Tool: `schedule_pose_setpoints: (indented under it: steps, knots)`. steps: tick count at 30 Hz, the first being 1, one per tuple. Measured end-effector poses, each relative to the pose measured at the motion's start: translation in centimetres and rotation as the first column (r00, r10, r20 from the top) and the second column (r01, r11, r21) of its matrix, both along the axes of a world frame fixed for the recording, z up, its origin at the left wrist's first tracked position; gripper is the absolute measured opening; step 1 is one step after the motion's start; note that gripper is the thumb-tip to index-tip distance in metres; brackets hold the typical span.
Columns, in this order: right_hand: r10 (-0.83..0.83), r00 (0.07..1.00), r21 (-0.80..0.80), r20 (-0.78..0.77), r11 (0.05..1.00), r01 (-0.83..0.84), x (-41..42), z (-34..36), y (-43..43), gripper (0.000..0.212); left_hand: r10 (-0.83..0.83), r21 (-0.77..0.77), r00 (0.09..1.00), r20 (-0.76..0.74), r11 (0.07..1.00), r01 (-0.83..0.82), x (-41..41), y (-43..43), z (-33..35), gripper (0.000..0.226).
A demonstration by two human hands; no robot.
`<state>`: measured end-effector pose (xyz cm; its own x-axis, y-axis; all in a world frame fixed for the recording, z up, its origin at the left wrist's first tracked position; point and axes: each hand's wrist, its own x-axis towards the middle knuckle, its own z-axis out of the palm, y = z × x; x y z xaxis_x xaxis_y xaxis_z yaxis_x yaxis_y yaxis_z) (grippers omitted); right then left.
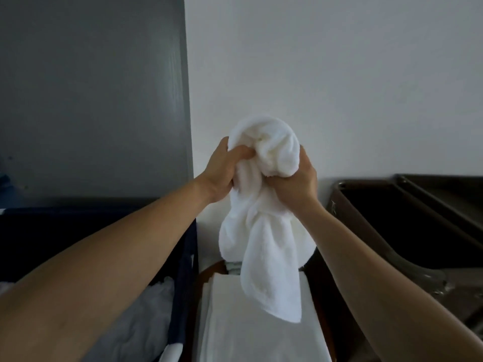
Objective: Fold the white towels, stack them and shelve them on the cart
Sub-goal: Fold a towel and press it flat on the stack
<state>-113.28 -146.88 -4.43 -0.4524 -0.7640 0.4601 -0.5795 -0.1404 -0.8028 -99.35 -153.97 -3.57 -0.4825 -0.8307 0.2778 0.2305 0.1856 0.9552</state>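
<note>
— Entry one, hands?
— Left hand (224,171): bare arm stretched forward and up, fingers clenched into the left side of the towel (261,231). Right hand (295,184): arm raised likewise, fingers curled round the bunched upper right part. The hands are close together with the cloth between them.
— Entry two, towel, location?
— White, crumpled, unfolded. Held in the air at the middle, in front of the white wall (339,87). Its loose end hangs down over the far end of a stack of folded white linen (251,330).
— Surroundings?
— Near left: dark blue bin (190,244), white cloth inside. Right: two brown tubs (350,207), side by side. Far left: grey panel (91,100).
</note>
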Motion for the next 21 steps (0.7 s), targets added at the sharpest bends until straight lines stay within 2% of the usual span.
schedule_pose_setpoints:
  steps: [3,5,7,10,12,14,16,17,18,19,20,21]
  knots:
    - [-0.072,0.991,0.037,-0.111,0.996,0.076,-1.2,-3.0,0.8,0.055,-0.058,0.062,0.996,0.064,0.997,0.054,-0.5,0.8,-2.9,0.047]
    - [-0.097,0.976,0.079,-0.196,0.99,0.115,-2.1,-5.9,1.2,0.056,-0.106,0.112,0.981,0.163,0.99,0.089,-0.5,0.8,-5.4,0.066]
    - [-0.09,0.955,0.123,-0.284,0.984,0.129,-2.8,-9.7,1.6,0.059,-0.153,0.191,0.947,0.282,0.976,0.101,-0.1,0.6,-8.4,0.075]
    - [-0.025,0.932,0.227,-0.362,0.967,0.115,-2.8,-17.3,2.5,0.063,-0.224,0.248,0.838,0.497,0.962,0.11,0.7,0.0,-13.7,0.06]
    - [0.09,0.93,0.37,-0.357,0.927,0.052,-2.3,-22.7,3.4,0.067,-0.26,0.297,0.725,0.638,0.952,0.08,1.0,-0.1,-17.5,0.068]
    - [0.272,0.925,0.631,-0.265,0.774,-0.047,-2.2,-27.4,4.2,0.077,-0.321,0.368,0.586,0.744,0.929,0.041,0.9,0.4,-21.0,0.079]
    - [0.442,0.892,0.827,-0.098,0.535,-0.174,-2.8,-30.8,4.5,0.092,-0.369,0.412,0.417,0.831,0.911,-0.014,0.8,1.2,-24.4,0.091]
    - [0.514,0.857,0.873,-0.025,0.428,-0.232,-3.3,-31.7,4.4,0.097,-0.391,0.432,0.347,0.852,0.901,-0.047,0.8,1.6,-26.0,0.097]
    - [0.575,0.817,0.895,0.048,0.338,-0.291,-3.9,-32.3,4.1,0.099,-0.41,0.452,0.31,0.858,0.889,-0.075,0.9,2.0,-27.5,0.098]
    - [0.604,0.786,0.888,0.131,0.282,-0.364,-4.7,-32.6,3.7,0.099,-0.431,0.477,0.309,0.848,0.874,-0.089,0.8,2.4,-28.6,0.093]
    - [0.589,0.781,0.864,0.206,0.266,-0.428,-5.5,-32.6,3.2,0.094,-0.451,0.507,0.33,0.829,0.856,-0.105,0.7,2.8,-29.5,0.083]
    - [0.542,0.803,0.832,0.248,0.306,-0.463,-6.4,-32.6,2.6,0.085,-0.461,0.526,0.346,0.817,0.842,-0.118,0.5,3.0,-30.4,0.073]
